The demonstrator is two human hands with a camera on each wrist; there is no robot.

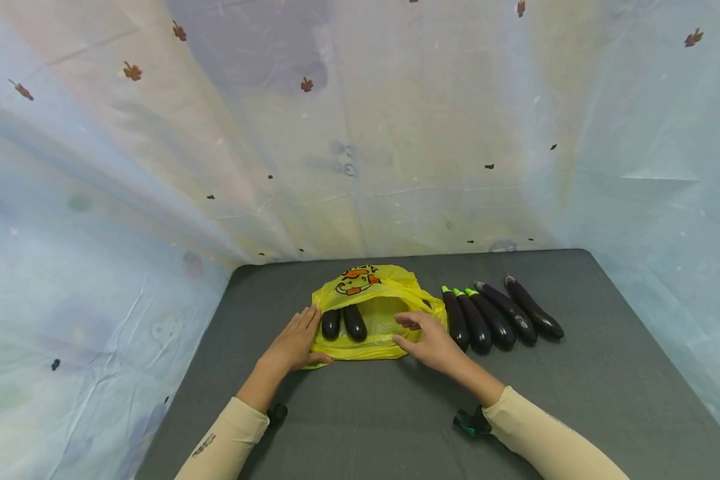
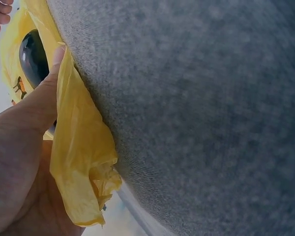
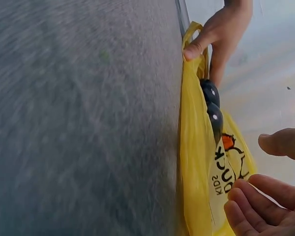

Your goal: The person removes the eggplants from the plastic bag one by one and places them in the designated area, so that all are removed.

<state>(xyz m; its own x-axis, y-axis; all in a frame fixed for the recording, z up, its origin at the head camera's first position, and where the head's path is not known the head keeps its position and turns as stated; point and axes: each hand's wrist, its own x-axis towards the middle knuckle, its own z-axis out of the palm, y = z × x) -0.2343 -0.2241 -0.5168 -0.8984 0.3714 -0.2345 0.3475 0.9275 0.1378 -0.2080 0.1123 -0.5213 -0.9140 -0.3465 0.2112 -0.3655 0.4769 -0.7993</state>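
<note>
A yellow plastic bag lies on its side with its mouth toward me. Two dark eggplants show in its left part, one eggplant beside another eggplant. Against the bag's left edge rests my left hand, its fingers straight along the side and its thumb on the lower rim. A loose yellow flap of the bag hangs by that thumb in the left wrist view. My right hand is at the right of the mouth, fingers slightly bent, thumb apart, holding nothing.
Right of the bag, several eggplants lie side by side in a slanted row, some with bright green stem ends. Everything sits on a grey cloth-covered table. A patterned pale sheet hangs behind the table and along its sides.
</note>
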